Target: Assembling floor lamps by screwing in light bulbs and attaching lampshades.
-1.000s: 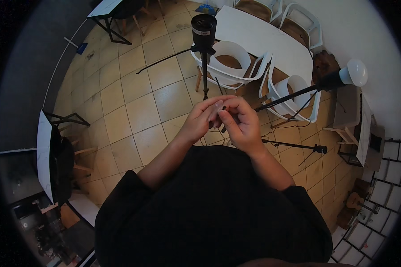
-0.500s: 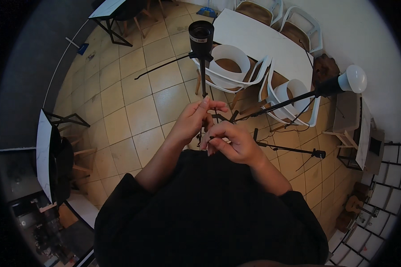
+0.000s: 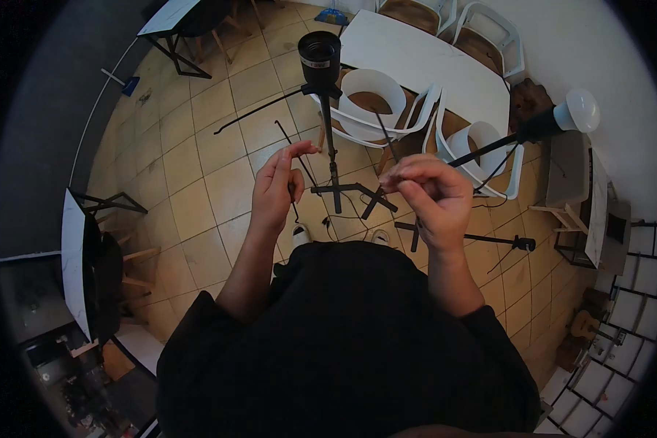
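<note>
My right hand (image 3: 438,201) pinches a thin black rod (image 3: 384,133), which sticks up and to the left past the fingertips. Left of the lamp stand (image 3: 331,142) is my left hand (image 3: 275,188), its upper fingers stretched and its thumb bent in. A thin dark rod with a hooked lower end (image 3: 296,212) comes out below that palm; the fingers partly hide it. Another thin black rod (image 3: 287,139) slants behind the left fingertips; I cannot tell whether it is the same piece. The stand carries a black socket (image 3: 319,58) with a bent side rod (image 3: 255,113).
A second stand with a white bulb (image 3: 581,111) leans out at the right. White round shades (image 3: 372,91) rest on chairs by a white table (image 3: 416,51). A stand arm (image 3: 489,239) and cables lie low at the right. Feet (image 3: 301,234) show below the stand.
My hands, close together before, are now apart: the left has moved left, the right has moved right and up. The thin rods now show clearly.
</note>
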### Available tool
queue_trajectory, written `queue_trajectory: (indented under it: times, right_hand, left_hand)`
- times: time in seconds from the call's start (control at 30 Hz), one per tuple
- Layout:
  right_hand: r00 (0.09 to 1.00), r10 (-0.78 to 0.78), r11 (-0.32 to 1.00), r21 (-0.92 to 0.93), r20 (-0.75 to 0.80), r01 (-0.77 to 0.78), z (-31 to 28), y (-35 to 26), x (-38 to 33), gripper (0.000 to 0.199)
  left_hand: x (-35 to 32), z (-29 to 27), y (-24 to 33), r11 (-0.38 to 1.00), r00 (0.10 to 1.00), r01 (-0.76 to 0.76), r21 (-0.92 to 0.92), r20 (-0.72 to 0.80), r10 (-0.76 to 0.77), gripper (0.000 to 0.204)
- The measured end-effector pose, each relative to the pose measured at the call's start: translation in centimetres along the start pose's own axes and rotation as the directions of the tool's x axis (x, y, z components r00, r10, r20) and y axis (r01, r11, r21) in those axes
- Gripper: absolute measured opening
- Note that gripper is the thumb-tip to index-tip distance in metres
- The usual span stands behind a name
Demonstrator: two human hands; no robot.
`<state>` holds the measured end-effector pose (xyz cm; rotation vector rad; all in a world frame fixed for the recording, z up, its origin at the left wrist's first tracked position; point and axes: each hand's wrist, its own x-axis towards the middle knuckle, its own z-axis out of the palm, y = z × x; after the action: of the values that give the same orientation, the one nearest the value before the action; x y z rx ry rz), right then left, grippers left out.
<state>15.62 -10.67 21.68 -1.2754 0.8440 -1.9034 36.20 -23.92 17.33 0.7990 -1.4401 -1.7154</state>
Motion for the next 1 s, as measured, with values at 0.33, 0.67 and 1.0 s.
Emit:
queue_trajectory:
  times: [0.33, 0.67, 1.0]
  right_hand:
    - [0.97, 0.193, 0.981, 0.026, -0.15, -0.191, 1.3, 0.9, 0.5, 0.019]
    - [0.959, 0.23, 0.971, -0.02, -0.165, -0.236, 2.1, 1.0, 1.6, 0.029]
    - [0.97, 0.2, 0.91, -0.342, -0.137, -0.236, 2.8, 0.0, 2.7, 0.033]
  left_hand:
    - [0.7, -0.2, -0.8, 0.994, 0.994, 0.037, -0.106, -0.101, -0.048, 0.027]
    - [3.1, 0.5, -0.9, 0.978, 0.971, -0.056, -0.202, -0.238, 0.006, 0.027]
    - [5.0, -0.1, -1.5, 0.95, 0.966, -0.178, -0.258, -0.231, 0.118, 0.032]
